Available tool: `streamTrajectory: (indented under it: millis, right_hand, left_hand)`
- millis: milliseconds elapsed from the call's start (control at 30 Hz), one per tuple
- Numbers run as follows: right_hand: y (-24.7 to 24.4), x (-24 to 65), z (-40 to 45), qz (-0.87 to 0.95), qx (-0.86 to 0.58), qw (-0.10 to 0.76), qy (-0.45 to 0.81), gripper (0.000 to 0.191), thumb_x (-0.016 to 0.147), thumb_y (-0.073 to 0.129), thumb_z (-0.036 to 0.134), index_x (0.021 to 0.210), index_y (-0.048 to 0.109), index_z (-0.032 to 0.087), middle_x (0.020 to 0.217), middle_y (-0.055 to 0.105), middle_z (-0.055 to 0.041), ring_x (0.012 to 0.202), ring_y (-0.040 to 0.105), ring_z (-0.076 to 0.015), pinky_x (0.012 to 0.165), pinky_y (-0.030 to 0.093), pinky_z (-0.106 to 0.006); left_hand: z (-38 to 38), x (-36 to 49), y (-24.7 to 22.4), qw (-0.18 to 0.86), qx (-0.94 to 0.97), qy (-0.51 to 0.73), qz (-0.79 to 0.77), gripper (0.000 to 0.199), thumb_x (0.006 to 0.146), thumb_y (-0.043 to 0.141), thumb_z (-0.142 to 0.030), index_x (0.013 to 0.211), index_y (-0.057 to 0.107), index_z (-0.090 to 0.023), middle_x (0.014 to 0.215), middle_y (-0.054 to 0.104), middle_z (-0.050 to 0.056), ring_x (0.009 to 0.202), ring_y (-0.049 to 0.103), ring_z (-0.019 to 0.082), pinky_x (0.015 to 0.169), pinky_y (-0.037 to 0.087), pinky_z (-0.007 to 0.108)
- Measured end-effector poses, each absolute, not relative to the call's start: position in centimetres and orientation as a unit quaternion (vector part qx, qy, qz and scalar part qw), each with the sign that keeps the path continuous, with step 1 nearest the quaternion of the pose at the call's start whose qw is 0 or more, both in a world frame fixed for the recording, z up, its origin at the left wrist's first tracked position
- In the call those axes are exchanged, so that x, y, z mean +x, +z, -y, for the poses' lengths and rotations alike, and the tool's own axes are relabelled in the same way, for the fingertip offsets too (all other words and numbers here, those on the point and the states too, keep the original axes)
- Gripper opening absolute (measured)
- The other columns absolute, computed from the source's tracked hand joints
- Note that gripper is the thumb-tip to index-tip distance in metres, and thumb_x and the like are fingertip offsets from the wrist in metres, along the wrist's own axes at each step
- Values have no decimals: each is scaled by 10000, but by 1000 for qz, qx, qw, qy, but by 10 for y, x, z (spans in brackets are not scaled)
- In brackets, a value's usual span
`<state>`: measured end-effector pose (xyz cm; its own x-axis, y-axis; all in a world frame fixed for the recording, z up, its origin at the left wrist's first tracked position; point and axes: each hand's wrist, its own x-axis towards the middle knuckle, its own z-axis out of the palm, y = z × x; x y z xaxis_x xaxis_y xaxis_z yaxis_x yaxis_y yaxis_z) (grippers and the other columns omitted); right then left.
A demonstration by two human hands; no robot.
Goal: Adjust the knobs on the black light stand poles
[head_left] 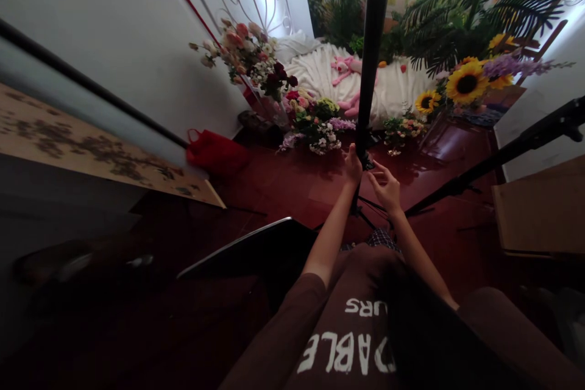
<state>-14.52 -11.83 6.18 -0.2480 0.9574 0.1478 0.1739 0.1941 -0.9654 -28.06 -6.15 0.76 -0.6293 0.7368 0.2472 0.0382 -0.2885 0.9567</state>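
A black stand pole (373, 30) rises upright in front of me, with thin legs spreading low near the floor. My left hand (352, 166) is wrapped round the pole's lower part from the left side. On the other side my right hand (385, 187) has its thumb and fingers at a small dark knob (367, 163) on the pole. The fingers of that hand are curved and somewhat apart, and nothing shows held between them.
A second black stand (484, 169) slants across the right. Sunflowers (466, 83), mixed flowers (325, 128) and a white-draped bed (393, 88) lie beyond. A red bag (214, 151) and a dark panel (256, 247) are at the left.
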Motion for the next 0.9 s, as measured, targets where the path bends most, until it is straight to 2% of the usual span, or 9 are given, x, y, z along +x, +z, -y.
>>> streamTrajectory:
  millis: [167,300,433,500,600,700,800,900]
  right_hand:
    - [59,-152,99,636,-485,449,398,295,716,776,513,846,710,256,683,679,9,619,615,-151,591,479,-248]
    - [58,-157,85,593,-475,432,486,384,680,769,575,634,630,220,505,573,37,453,503,-114,467,377,-235]
    - [63,-158,82,551,-463,403,566,491,648,763,622,510,542,205,400,458,62,381,403,-71,431,321,-223]
    - [65,-154,85,533,-458,380,602,475,640,769,627,564,596,191,432,514,50,399,446,-70,447,350,-215]
    - [60,-137,98,490,-466,340,654,459,684,742,627,796,719,182,562,663,1,484,587,-105,493,430,-210]
    - [43,-106,113,474,-491,285,673,458,732,717,606,893,756,180,639,728,-39,557,673,-143,522,485,-219]
    - [23,-64,122,474,-509,248,674,396,748,734,545,903,765,182,693,759,-59,606,713,-164,546,523,-230]
    - [9,-20,123,420,-543,293,666,298,761,743,459,919,755,207,758,778,-52,661,742,-171,579,559,-233]
  left_hand:
    - [62,-281,7,247,331,734,-538,695,849,248,-818,769,571,-207,630,542,12,566,513,112,559,425,256]
    - [60,-281,4,246,334,734,-538,695,835,248,-828,727,542,-209,637,539,3,573,515,106,577,442,248]
    - [59,-278,7,222,322,726,-565,660,867,272,-788,741,554,-205,642,558,8,603,549,112,606,460,240]
    - [60,-275,9,208,308,721,-585,638,900,273,-749,779,576,-201,664,583,20,643,583,122,626,469,236]
    - [66,-270,5,205,268,700,-629,633,953,228,-678,888,619,-184,757,652,54,739,644,142,692,497,243]
    - [80,-263,-14,216,245,662,-675,602,999,199,-578,987,638,-166,942,708,112,931,679,180,883,513,306]
    - [101,-247,-46,197,256,621,-714,487,1016,242,-465,1138,611,-171,1201,667,154,1209,602,215,1092,419,389]
    - [118,-218,-80,205,234,562,-767,457,976,401,-387,1340,479,-122,1427,505,229,1397,459,267,1174,336,435]
